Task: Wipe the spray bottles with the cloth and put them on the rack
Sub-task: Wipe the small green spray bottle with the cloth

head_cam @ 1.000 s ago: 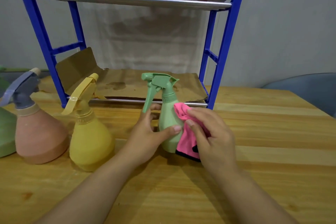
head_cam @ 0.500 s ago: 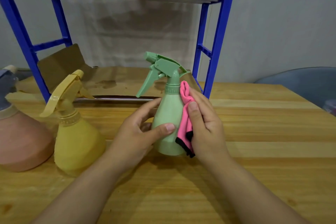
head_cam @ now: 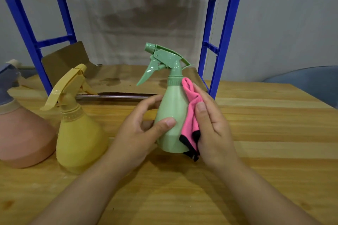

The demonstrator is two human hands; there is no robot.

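— What's over at nine o'clock on the table (head_cam: 274, 151)?

— A pink spray bottle (head_cam: 23, 139), cut by the edge, and just beside it towards the middle a yellow spray bottle (head_cam: 78, 137), both upright on the wood.

— And in the centre?

— The left hand (head_cam: 139, 129) grasps the green spray bottle (head_cam: 172, 115): thumb across the front of the body, fingers curled round the far side. The bottle stands upright with its trigger head pointing towards ten o'clock; whether its base touches the table I cannot tell.

— The cloth?

— At three o'clock of the bottle. The right hand (head_cam: 210, 126) presses the pink cloth (head_cam: 191, 115) against the bottle's side, the thumb pinning it, so the cloth sits between palm and plastic, its black edge hanging at the bottom.

— And behind?

— The blue rack (head_cam: 225, 42) at twelve o'clock, cardboard (head_cam: 113, 80) lying on its lower shelf. None of the bottles is on it.
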